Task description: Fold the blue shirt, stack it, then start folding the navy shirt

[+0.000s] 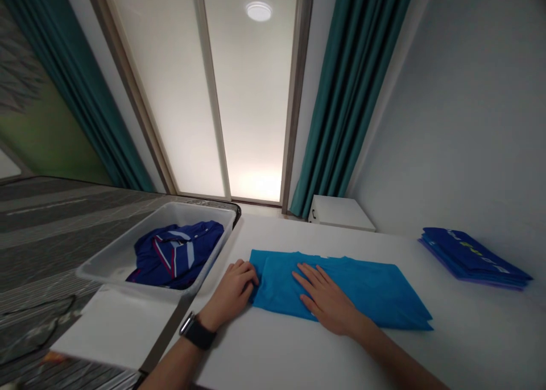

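A bright blue shirt (362,290) lies folded into a long flat strip across the white table (264,356), its right end slanting to a pointed corner. At the strip's left end, my left hand (234,287) has its fingers curled and closed on the cloth's edge. A dark watch (197,330) is on that wrist. My right hand (322,299) rests flat on the middle of the shirt, fingers spread and palm down.
A translucent plastic tub (128,285) left of the table holds a crumpled navy jersey (183,250) with red and white trim. Several folded blue garments (473,259) are stacked at the table's right. Behind stand a small white cabinet (339,211) and a teal curtain (345,94).
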A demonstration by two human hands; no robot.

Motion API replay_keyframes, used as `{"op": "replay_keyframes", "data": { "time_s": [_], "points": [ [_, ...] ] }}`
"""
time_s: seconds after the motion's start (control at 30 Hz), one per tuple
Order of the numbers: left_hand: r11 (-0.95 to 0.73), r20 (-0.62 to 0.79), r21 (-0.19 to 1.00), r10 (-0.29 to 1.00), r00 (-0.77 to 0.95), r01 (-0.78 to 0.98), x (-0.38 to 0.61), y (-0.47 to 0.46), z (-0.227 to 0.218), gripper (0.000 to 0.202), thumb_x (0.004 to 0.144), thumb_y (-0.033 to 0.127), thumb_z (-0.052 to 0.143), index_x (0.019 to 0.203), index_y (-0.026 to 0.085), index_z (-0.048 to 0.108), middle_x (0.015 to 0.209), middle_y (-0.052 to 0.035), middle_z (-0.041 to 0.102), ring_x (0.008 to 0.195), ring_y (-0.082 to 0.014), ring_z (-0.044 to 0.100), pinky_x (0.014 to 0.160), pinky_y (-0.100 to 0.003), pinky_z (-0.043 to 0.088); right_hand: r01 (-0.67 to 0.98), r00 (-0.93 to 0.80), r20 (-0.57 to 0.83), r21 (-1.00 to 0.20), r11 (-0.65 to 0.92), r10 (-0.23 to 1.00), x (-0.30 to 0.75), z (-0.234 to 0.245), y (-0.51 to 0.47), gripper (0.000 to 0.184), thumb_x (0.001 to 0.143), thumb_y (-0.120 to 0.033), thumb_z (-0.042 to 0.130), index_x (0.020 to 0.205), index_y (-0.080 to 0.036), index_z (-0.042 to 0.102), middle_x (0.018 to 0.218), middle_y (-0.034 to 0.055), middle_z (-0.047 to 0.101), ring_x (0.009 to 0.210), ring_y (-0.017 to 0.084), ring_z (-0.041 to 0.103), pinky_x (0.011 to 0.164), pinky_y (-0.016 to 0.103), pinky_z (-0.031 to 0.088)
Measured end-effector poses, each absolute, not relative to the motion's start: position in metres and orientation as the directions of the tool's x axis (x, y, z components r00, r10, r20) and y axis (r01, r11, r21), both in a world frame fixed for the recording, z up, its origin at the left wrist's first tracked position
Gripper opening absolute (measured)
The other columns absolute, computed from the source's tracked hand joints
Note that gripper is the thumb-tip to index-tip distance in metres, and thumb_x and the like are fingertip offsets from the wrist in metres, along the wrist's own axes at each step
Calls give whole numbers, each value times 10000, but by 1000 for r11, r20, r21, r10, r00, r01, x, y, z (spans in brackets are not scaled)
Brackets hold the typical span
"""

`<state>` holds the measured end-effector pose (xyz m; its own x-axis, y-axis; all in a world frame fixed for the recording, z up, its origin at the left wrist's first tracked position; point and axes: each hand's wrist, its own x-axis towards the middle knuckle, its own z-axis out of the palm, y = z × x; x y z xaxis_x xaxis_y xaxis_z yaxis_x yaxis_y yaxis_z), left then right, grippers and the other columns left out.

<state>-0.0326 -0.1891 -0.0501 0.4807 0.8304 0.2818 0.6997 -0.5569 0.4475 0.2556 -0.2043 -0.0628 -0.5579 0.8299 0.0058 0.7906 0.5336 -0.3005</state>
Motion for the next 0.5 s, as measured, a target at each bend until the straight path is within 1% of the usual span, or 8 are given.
{"op": "replay_keyframes", "data": {
  "time_s": [0.13, 0.2, 0.23, 0.3, 0.4, 0.5],
  "points": [
    [-538, 295, 491, 843, 450, 685, -34, -188, -47, 245, 777, 64, 429, 751, 198, 633, 901, -54, 623, 901, -222, 529, 823, -394, 413, 785, -552, 23, -323, 529, 834, 256, -64, -205, 537, 1004, -517, 255, 1508, -332, 256, 1584, 6, 232, 1454, 245, 171, 1187, 509, 109],
    [-547, 308, 517, 836, 454, 658, -34, -189, -44, 253, 763, 64, 437, 718, 198, 647, 921, -56, 627, 927, -219, 539, 852, -388, 425, 791, -535, 13, -344, 506, 845, 256, -64, -204, 533, 1000, -519, 274, 1496, -326, 295, 1576, 15, 260, 1448, 253, 191, 1181, 522, 118],
    [-551, 314, 529, 834, 454, 646, -35, -189, -42, 258, 749, 58, 440, 701, 199, 651, 946, -56, 630, 954, -220, 543, 873, -385, 428, 794, -525, 5, -358, 492, 851, 256, -63, -202, 528, 997, -517, 290, 1484, -318, 327, 1567, 24, 281, 1440, 257, 213, 1176, 525, 140],
    [-557, 325, 549, 829, 455, 623, -36, -190, -40, 267, 726, 48, 448, 693, 204, 662, 1011, -53, 634, 1014, -220, 547, 917, -378, 428, 791, -509, 14, -386, 474, 861, 254, -61, -198, 490, 993, -489, 334, 1434, -293, 419, 1527, 53, 357, 1407, 264, 284, 1150, 514, 219],
    [-566, 328, 572, 821, 467, 594, -37, -191, -39, 242, 779, 88, 474, 711, 211, 671, 1093, -53, 633, 1080, -222, 546, 964, -370, 424, 748, -530, 128, -395, 534, 838, 244, -54, -185, 374, 989, -367, 393, 1315, -254, 538, 1392, 92, 493, 1307, 253, 405, 1086, 468, 326],
    [-553, 298, 614, 824, 483, 564, -38, -193, -41, 226, 869, 209, 508, 700, 205, 658, 1112, -66, 632, 1103, -223, 548, 979, -359, 433, 702, -559, 238, -375, 606, 794, 226, -46, -165, 310, 981, -244, 405, 1246, -225, 565, 1231, 98, 575, 1174, 227, 485, 1012, 418, 381]
  ]
}}
